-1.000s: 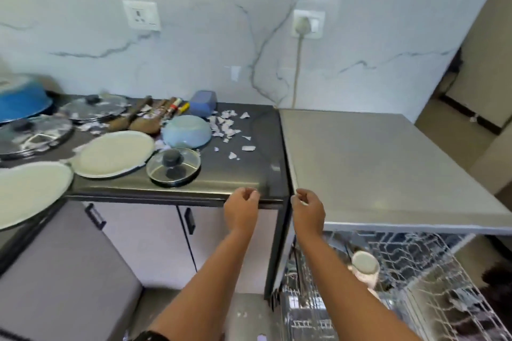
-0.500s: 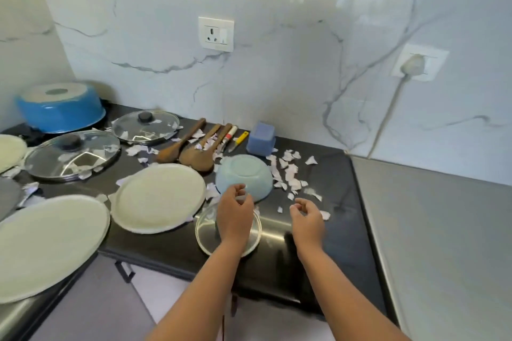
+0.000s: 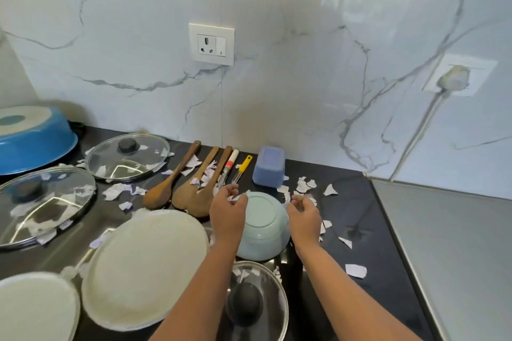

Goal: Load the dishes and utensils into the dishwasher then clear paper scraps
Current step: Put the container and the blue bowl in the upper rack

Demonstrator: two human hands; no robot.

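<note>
Head view: left hand (image 3: 227,213) and right hand (image 3: 304,219) bracket an upturned pale blue bowl (image 3: 263,227) on the black counter (image 3: 382,243)
Fingers of both are half-spread and loosely curved, gripping nothing; whether they touch the bowl is unclear. Paper scraps (image 3: 302,185) litter the counter around it, wooden spoons (image 3: 191,194) lie just behind-left, near the wall

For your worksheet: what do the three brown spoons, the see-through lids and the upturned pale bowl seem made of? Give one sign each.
Spoons: probably wood, matt brown with darker patches.
Lids: clear glass, shiny metal rims; the counter shows through.
Bowl: smooth with a soft sheen and a foot ring, ceramic or melamine; cannot tell which.
</note>
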